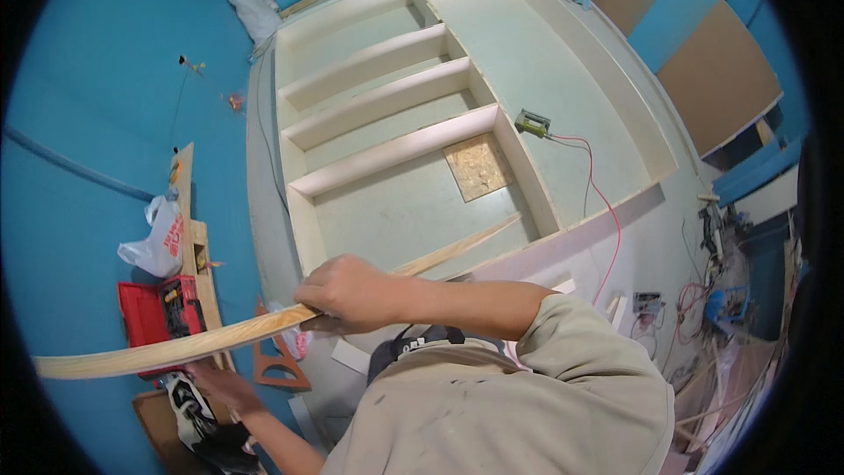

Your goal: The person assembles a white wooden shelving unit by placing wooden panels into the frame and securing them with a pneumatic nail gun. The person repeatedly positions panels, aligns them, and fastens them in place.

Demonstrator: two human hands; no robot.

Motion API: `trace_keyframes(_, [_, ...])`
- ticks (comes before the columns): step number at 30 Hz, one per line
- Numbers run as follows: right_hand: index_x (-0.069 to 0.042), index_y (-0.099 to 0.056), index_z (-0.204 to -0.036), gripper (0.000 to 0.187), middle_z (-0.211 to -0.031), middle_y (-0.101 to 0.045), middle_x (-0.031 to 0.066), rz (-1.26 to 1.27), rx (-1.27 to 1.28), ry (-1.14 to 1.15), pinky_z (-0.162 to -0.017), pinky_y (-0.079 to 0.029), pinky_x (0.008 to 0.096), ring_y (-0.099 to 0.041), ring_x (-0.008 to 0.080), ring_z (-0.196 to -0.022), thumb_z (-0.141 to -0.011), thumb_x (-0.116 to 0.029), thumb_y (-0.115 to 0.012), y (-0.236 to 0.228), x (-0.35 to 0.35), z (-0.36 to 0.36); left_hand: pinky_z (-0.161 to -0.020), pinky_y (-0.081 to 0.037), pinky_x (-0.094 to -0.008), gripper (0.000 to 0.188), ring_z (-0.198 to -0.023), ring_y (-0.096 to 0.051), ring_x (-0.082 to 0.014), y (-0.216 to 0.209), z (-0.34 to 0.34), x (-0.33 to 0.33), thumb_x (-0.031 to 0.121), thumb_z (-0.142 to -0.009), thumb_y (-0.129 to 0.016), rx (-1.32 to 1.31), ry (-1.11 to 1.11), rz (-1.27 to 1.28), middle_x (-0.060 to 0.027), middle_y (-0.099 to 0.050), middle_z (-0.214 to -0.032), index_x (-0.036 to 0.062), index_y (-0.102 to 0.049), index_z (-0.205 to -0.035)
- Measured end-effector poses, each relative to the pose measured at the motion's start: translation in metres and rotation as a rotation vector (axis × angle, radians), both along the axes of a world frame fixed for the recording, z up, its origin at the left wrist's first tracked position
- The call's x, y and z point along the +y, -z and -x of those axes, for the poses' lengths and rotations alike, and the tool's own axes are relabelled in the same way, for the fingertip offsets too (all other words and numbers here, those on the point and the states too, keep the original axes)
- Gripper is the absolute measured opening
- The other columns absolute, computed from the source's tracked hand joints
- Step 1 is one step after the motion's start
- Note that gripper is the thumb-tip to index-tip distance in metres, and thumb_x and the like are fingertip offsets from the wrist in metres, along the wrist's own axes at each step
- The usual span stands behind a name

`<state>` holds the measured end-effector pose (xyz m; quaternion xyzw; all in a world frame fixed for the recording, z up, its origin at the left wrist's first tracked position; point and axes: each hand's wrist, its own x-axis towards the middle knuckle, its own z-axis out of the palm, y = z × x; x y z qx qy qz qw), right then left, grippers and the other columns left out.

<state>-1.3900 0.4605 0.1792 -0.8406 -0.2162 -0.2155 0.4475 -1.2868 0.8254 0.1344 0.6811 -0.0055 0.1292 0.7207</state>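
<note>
A long pale wooden strip [189,350] runs slantwise across in front of me, from the far left edge to above the near end of a white frame. My right hand [347,295] is closed around it near the middle, fingers curled under. Farther left along the strip, my left hand [227,387] grips at its lower edge, its fingertips partly hidden. The large white wooden frame [400,147] lies on the floor, split by cross boards into several bays. On its long middle board rests a green nail gun or stapler [532,123] with a red hose.
A square chipboard piece [479,167] lies in the nearest bay. By the blue wall at left are an open red toolbox [141,312], a white plastic bag [158,237] and an orange set square [280,365]. Brown panels [721,75] lean at right, near cables and tools.
</note>
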Motion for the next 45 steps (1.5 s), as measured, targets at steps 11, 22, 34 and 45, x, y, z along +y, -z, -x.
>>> trace_keyframes(11, [-0.005, -0.062, -0.082, 0.018, -0.075, -0.065, 0.0104, 0.531, 0.177, -0.035, -0.069, -0.053, 0.04, -0.065, 0.0291, -0.073, -0.08, -0.023, -0.06, 0.081, -0.094, 0.016, -0.103, -0.041, -0.0516, 0.077, -0.125, -0.045, -0.038, 0.023, 0.026, -0.06, 0.067, -0.086, -0.052, 0.464, -0.211, 0.572, -0.0157, -0.043, -0.136, 0.0072, -0.045, -0.133])
trace_keyframes(22, [-0.008, -0.061, -0.091, 0.018, -0.078, -0.065, 0.0089, 0.795, 0.537, -0.065, -0.067, -0.052, 0.0392, -0.066, 0.0271, -0.076, -0.084, -0.023, -0.057, 0.194, -0.155, 0.006, -0.104, -0.038, -0.0532, 0.054, -0.118, -0.047, -0.0354, 0.192, -0.034, -0.123, 0.03, -0.085, -0.059, 1.074, 0.072, 0.53, -0.019, -0.047, -0.127, 0.0, -0.043, -0.127])
trace_keyframes(34, [-0.011, -0.064, -0.102, 0.023, -0.085, -0.069, 0.0095, 0.843, 0.749, -0.069, -0.069, -0.054, 0.0399, -0.069, 0.0272, -0.079, -0.088, -0.023, -0.051, 0.375, -0.172, -0.066, -0.101, -0.043, -0.05, 0.04, -0.114, -0.053, -0.0324, 0.425, -0.118, -0.14, 0.018, -0.086, -0.054, 1.229, 0.009, 0.513, -0.0166, -0.053, -0.119, 0.0007, -0.046, -0.121])
trace_keyframes(45, [-0.008, -0.062, -0.09, 0.025, -0.078, -0.068, 0.0104, 0.761, 0.857, -0.004, -0.067, -0.054, 0.0391, -0.069, 0.027, -0.077, -0.091, -0.03, -0.052, 0.474, -0.164, -0.072, -0.1, -0.046, -0.0443, 0.045, -0.116, -0.052, -0.0279, 0.496, -0.104, -0.133, 0.022, -0.084, -0.058, 1.258, -0.116, 0.417, -0.0129, -0.053, -0.121, 0.0024, -0.045, -0.123])
